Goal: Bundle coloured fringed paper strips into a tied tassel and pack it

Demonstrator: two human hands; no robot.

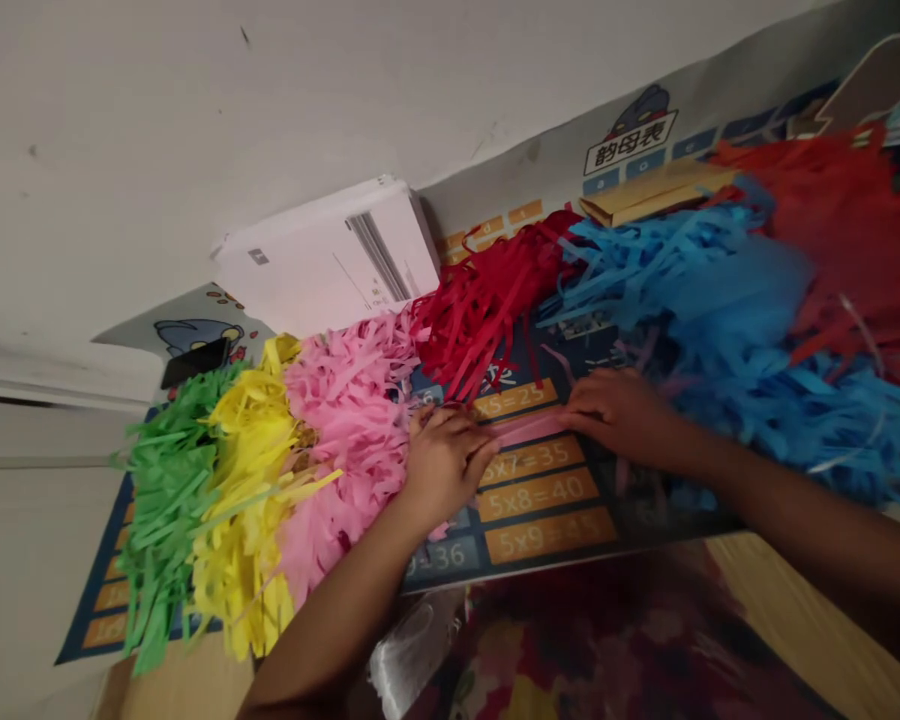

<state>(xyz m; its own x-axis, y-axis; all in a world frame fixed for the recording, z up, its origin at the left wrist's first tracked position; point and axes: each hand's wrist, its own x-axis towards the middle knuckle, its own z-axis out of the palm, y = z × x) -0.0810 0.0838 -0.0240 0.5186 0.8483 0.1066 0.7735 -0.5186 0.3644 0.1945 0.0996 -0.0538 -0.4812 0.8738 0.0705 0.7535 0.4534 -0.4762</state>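
Note:
A narrow pink paper strip (529, 429) stretches between my two hands, just above a printed chart. My left hand (446, 455) grips the strip's left end with its fingers curled together. At the other end my right hand (619, 415) pinches the strip, and a loose pale end sticks up past the fingers. Left of my left hand lies a pile of shredded pink paper (360, 390). Beyond both hands is a dark red pile (506, 290). A blue pile (750, 290) spreads beyond and to the right of my right hand.
Yellow (251, 470) and green (169, 500) paper piles lie at the left, a bright red pile (847, 230) at the far right. A white box (337, 255) leans by the wall. The multiplication chart (547, 535) covers the table; clear plastic (420, 645) is near its front edge.

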